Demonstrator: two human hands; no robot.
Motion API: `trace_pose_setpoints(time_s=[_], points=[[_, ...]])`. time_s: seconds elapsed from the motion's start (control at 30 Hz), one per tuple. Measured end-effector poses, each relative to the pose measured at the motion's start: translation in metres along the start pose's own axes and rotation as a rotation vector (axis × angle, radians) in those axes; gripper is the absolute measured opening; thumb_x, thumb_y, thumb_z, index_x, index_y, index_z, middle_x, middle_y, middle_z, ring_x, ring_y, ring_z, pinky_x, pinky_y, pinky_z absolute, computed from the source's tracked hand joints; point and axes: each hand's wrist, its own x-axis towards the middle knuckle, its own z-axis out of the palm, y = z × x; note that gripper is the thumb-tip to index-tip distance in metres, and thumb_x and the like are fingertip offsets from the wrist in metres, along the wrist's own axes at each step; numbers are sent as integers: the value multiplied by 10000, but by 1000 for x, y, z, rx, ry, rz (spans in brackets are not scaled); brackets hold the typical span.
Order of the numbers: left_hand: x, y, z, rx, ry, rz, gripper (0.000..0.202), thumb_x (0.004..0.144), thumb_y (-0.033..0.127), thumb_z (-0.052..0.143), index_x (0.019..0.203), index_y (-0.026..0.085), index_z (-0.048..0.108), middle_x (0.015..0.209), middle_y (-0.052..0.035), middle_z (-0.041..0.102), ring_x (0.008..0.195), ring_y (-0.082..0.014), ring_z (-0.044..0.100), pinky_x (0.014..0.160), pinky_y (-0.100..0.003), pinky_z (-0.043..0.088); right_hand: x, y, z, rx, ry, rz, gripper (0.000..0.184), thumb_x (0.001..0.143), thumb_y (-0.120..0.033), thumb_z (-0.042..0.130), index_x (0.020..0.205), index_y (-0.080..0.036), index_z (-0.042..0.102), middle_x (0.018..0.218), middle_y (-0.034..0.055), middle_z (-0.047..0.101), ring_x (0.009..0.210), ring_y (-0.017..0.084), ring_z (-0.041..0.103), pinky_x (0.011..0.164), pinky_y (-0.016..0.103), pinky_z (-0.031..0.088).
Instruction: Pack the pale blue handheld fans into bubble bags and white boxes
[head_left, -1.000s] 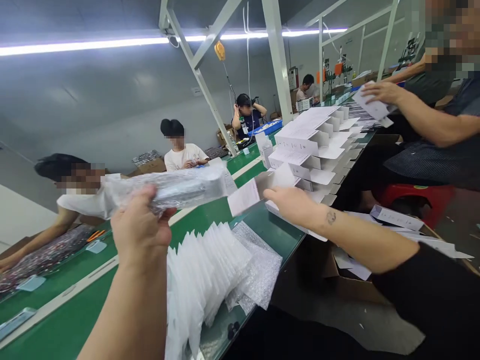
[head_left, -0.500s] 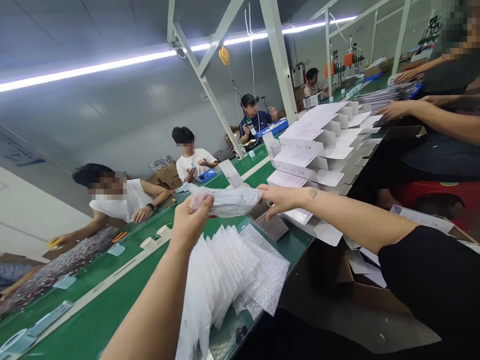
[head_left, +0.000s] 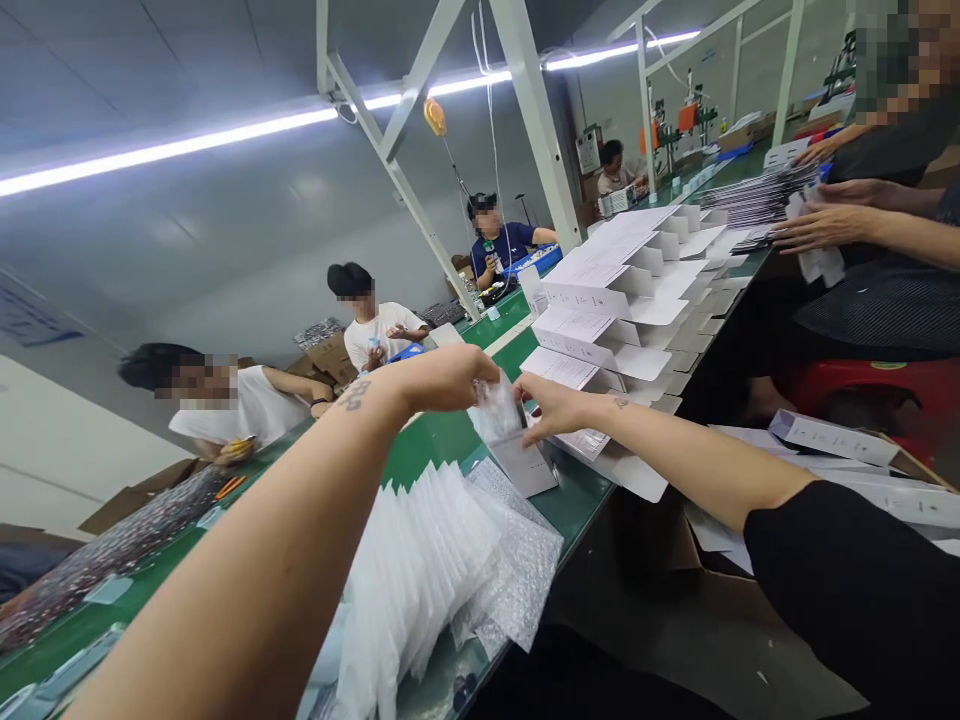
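My left hand (head_left: 457, 378) reaches across with its fingers closed around a clear bubble-wrap packet (head_left: 495, 408), held upright at the mouth of a small white carton (head_left: 526, 468). The packet's lower end is hidden by the carton wall. What is wrapped inside cannot be made out. On the carton's right side, my right hand (head_left: 559, 408) grips the upper edge between thumb and fingers. Just in front of the carton lie a fanned row of white pouches (head_left: 420, 560) and some flat bubble-wrap bags (head_left: 517, 550).
Stacked open white cartons (head_left: 600, 320) stand right of my hands, along the edge of the green bench (head_left: 442, 450). A box of flattened cartons (head_left: 847, 470) sits low at right. Several co-workers sit across the bench; another person's hands (head_left: 832, 220) work at right.
My left hand has carried the packet rightward and turned it from lying across to upright at the carton. My right hand has left the packet's end and now holds the carton.
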Motion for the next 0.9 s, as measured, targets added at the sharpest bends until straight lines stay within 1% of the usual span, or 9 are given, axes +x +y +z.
trace_pose_setpoints(time_s=[0.13,0.27,0.33,0.4,0.53,0.6,0.73,0.83,0.9], points=[[16,10,15,46,-23,-137,259,665,142,549,895,201,650,812,-48,623,749,-201,589,616,-271,414,-10,3,7,129,-12,14,657,589,-365,831,1108,-222,454,1162,65,459,1042,231,512,821,398,540],[19,12,33,10,67,-61,446,673,177,635,1118,205,610,1209,-100,523,1035,-222,572,850,-302,470,-13,4,6,264,-6,57,658,573,-314,836,1090,-223,438,1170,64,437,1075,233,507,812,402,570],[14,13,40,43,180,-37,369,729,183,601,1095,212,635,1204,-99,523,1107,-235,543,924,-331,453,-14,2,5,298,-17,50,620,591,-285,820,1070,-225,431,1163,57,432,1114,230,489,845,403,564],[8,16,50,122,225,-42,325,783,134,510,1065,199,658,1103,-106,581,1070,-243,569,896,-347,466,-15,0,6,317,-35,45,605,604,-262,806,1066,-230,417,1174,57,423,1157,230,468,874,398,553],[1,26,82,256,64,-29,281,802,112,469,996,147,669,928,-124,658,871,-257,643,768,-362,489,-16,0,10,315,-34,75,590,621,-235,775,1068,-244,389,1223,68,390,1203,236,455,840,355,556],[1,28,97,214,43,-25,252,860,234,469,988,143,666,946,-135,677,872,-265,650,817,-389,475,-16,1,11,288,-37,81,591,645,-243,748,1104,-253,376,1256,78,377,1227,243,448,816,340,553],[9,28,108,50,53,-127,535,857,603,432,1001,147,672,961,-153,702,908,-297,651,896,-446,436,-10,-1,11,175,-127,52,803,626,-246,757,1283,-258,295,1354,120,347,1215,269,471,900,392,500],[16,32,110,33,73,-134,614,819,679,451,987,135,679,970,-169,706,943,-322,651,961,-520,388,-1,-8,11,109,-170,100,912,582,-170,753,1338,-211,245,1250,135,469,1076,267,556,916,419,473],[11,31,111,50,165,-128,619,836,663,455,1082,130,650,1116,-188,672,1074,-342,608,1042,-603,285,8,-14,9,83,-150,158,917,560,-151,747,1325,-194,242,1118,101,538,972,257,589,859,416,492]])
